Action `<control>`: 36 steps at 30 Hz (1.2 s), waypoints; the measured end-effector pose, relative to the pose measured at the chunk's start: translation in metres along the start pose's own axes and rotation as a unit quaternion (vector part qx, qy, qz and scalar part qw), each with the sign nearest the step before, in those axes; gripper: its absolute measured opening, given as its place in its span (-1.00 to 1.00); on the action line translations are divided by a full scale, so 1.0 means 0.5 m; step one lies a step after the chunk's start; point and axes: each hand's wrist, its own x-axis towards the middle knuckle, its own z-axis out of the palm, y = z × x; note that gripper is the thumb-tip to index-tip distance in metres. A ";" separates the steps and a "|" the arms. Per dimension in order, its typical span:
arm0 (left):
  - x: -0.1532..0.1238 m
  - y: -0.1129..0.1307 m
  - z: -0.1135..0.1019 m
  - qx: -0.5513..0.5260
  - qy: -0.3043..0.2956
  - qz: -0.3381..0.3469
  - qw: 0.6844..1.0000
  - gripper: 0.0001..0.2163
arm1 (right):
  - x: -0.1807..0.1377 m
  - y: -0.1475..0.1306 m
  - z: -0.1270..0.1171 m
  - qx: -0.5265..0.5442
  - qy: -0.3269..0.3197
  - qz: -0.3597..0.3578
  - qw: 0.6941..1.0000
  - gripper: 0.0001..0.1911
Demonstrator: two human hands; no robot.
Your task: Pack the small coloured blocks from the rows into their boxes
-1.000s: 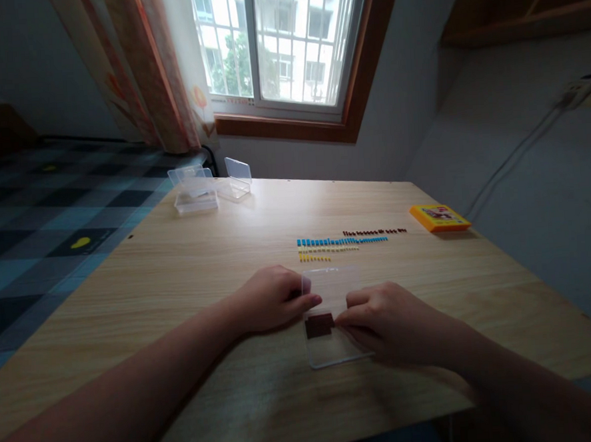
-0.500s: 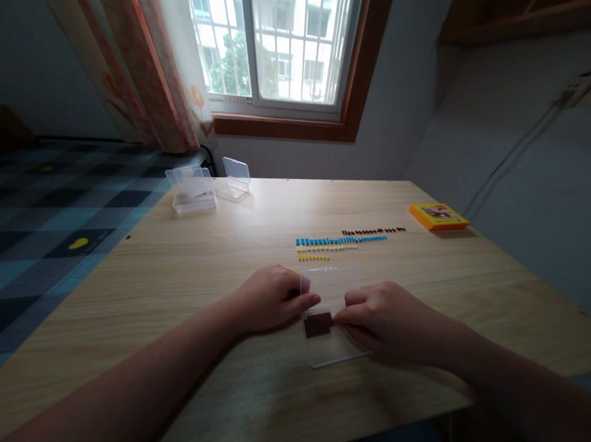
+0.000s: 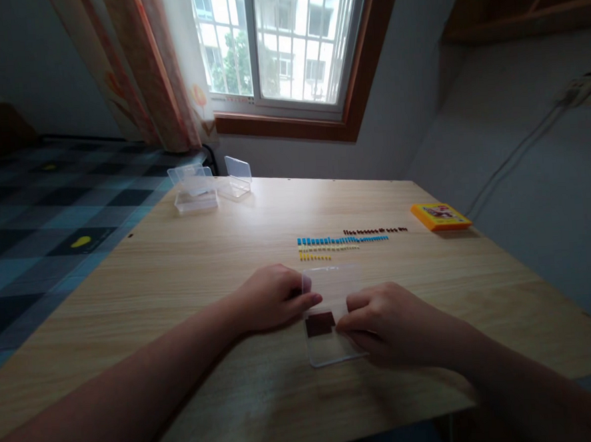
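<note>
A clear plastic plate lies on the wooden table in front of me, with a small dark brown patch of pieces on it. My left hand rests curled at the plate's left edge, thumb and fingers pressed on the rim. My right hand sits at the plate's right side, its fingertips pinched together right beside the brown patch; what they hold is too small to make out.
Behind the plate lie rows of tiny blue, yellow and brown pieces. A yellow box sits at the far right, open clear plastic boxes at the far left. A bed with a checked cover adjoins the table.
</note>
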 end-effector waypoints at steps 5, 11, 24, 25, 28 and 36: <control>0.001 0.000 0.000 0.002 -0.001 0.001 1.000 -0.62 | 0.004 0.002 0.003 0.001 0.002 0.004 1.000 -0.82; 0.000 0.000 0.000 0.006 0.002 0.003 1.000 -0.61 | 0.004 -0.002 0.001 -0.001 0.006 0.007 1.000 -0.81; 0.001 0.003 -0.004 -0.009 -0.004 -0.001 1.000 -0.60 | -0.007 0.017 -0.023 0.087 0.260 -0.074 0.959 -0.84; 0.001 0.003 -0.004 -0.011 -0.007 -0.003 1.000 -0.60 | -0.006 0.024 -0.026 0.088 0.310 -0.070 0.944 -0.84; 0.000 0.002 -0.004 -0.009 -0.014 -0.006 1.000 -0.60 | -0.002 0.054 -0.032 0.080 0.438 -0.009 0.895 -0.85; 0.002 -0.002 -0.003 -0.002 -0.018 -0.017 1.000 -0.62 | 0.033 0.213 -0.066 0.106 0.517 0.225 0.819 -0.64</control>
